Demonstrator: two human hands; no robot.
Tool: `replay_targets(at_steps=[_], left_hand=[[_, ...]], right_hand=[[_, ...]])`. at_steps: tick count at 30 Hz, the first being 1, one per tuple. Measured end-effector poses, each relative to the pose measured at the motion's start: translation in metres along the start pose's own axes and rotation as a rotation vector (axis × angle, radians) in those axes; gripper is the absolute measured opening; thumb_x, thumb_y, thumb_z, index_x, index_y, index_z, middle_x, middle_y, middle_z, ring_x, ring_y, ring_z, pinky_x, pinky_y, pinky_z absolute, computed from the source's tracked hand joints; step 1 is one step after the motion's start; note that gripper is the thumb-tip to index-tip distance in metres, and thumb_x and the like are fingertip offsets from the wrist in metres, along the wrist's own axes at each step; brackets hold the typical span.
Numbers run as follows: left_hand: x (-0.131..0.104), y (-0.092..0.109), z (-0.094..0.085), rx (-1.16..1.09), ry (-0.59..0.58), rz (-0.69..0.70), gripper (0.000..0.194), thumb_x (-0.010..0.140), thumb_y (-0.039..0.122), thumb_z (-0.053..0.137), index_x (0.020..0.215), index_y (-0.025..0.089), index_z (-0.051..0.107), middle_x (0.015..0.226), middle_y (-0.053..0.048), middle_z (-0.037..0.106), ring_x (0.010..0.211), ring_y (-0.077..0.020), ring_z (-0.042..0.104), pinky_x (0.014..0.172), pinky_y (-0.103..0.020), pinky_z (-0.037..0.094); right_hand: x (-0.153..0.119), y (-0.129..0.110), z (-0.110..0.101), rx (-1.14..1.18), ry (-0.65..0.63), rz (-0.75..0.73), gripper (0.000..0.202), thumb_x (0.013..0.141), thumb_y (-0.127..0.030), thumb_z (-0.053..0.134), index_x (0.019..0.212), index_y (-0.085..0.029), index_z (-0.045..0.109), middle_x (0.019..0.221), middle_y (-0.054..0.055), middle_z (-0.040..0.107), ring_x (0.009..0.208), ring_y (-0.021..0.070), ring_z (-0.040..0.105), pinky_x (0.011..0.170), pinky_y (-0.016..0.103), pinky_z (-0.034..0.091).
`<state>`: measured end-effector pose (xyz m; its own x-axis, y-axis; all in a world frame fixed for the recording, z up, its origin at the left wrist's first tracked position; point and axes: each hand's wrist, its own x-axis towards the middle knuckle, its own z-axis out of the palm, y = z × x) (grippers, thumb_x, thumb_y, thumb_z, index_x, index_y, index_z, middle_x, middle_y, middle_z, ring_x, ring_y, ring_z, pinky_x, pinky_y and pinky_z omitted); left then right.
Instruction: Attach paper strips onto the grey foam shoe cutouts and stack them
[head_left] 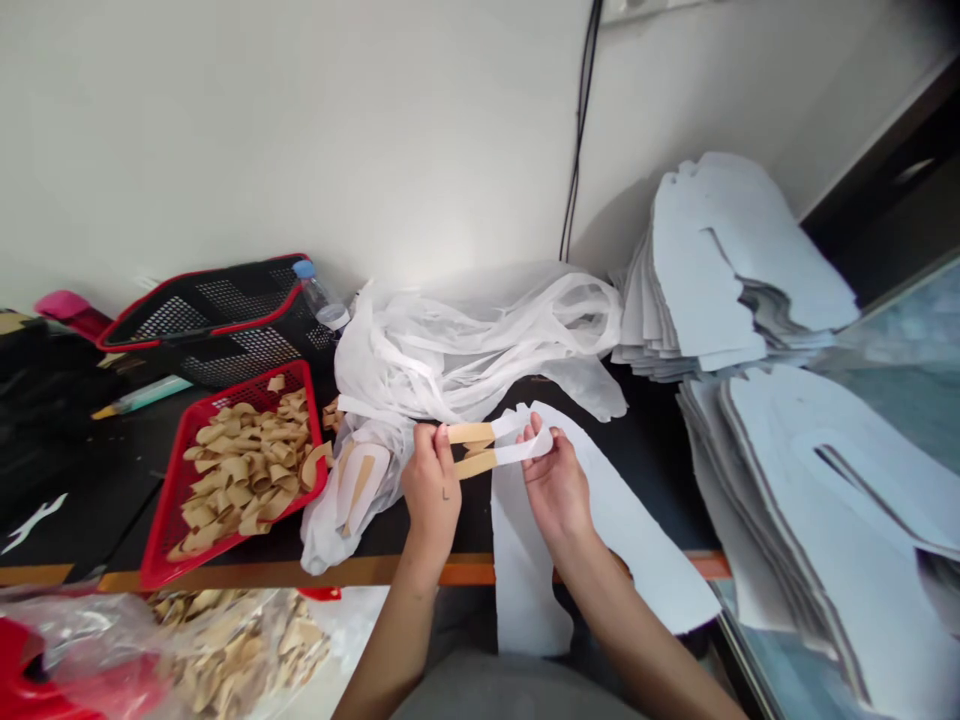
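Note:
A narrow U-shaped white strip with tan ends (474,434) stretches between my two hands above the table. My left hand (433,475) is closed on its tan ends, back of the hand upward. At the white curved end, my right hand (553,475) holds the strip with the palm turned up and the fingers bent at the curve. A similar white piece with tan patches (364,470) lies in thin white plastic, left of my left hand. Beneath my right hand rests a white cut-out sheet (525,540), partly hidden by my forearm.
A red basket (156,540) of curled tan pieces stands left, before a black mesh basket (225,345) and a bottle (322,298). Crumpled white plastic (465,350) lies at the back. Stacks of cut-out white sheets (720,260) rise on the right. A clear bag (225,650) sits below the table's edge.

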<state>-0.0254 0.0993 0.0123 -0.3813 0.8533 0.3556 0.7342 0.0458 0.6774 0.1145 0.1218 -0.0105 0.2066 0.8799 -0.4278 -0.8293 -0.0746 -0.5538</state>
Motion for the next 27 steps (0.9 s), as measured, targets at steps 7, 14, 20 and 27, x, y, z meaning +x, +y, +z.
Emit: replay_targets(at_steps=[7, 14, 20, 27], left_hand=[[-0.001, -0.003, -0.014, -0.035, 0.043, -0.033, 0.023, 0.102, 0.038, 0.04, 0.087, 0.023, 0.047, 0.065, 0.002, 0.054, 0.059, -0.017, 0.053, 0.058, -0.026, 0.031], [-0.001, -0.023, -0.037, -0.087, 0.1, -0.109, 0.021, 0.1, 0.044, 0.043, 0.094, 0.024, 0.045, 0.075, -0.001, 0.059, 0.067, -0.0192, 0.059, 0.062, -0.028, 0.039], [0.007, -0.073, -0.081, 0.071, 0.193, -0.197, 0.028, 0.098, 0.048, 0.045, 0.106, 0.022, 0.052, 0.092, -0.007, 0.068, 0.08, -0.0231, 0.066, 0.071, -0.031, 0.045], [0.03, -0.102, -0.129, 0.336, 0.226, -0.074, 0.034, 0.095, 0.049, 0.049, 0.103, 0.02, 0.064, 0.093, -0.007, 0.071, 0.084, -0.0242, 0.066, 0.076, -0.032, 0.046]], right_hand=[[0.017, -0.015, -0.012, -0.049, -0.166, -0.144, 0.024, 0.083, -0.042, 0.066, 0.079, -0.024, 0.051, 0.106, 0.003, 0.075, 0.084, 0.0157, 0.073, 0.081, 0.034, 0.062], [0.017, -0.031, -0.026, -0.054, -0.223, -0.202, 0.021, 0.086, -0.044, 0.061, 0.08, -0.023, 0.057, 0.104, 0.002, 0.074, 0.08, 0.0141, 0.07, 0.077, 0.032, 0.059], [0.018, -0.055, -0.046, 0.002, -0.12, -0.246, 0.013, 0.085, -0.036, 0.056, 0.079, -0.026, 0.064, 0.113, -0.001, 0.073, 0.076, 0.0124, 0.067, 0.064, 0.027, 0.056], [0.001, -0.061, -0.056, -0.09, -0.168, -0.178, 0.013, 0.086, -0.038, 0.058, 0.085, -0.027, 0.064, 0.102, 0.0, 0.071, 0.069, 0.0122, 0.065, 0.063, 0.028, 0.055]])
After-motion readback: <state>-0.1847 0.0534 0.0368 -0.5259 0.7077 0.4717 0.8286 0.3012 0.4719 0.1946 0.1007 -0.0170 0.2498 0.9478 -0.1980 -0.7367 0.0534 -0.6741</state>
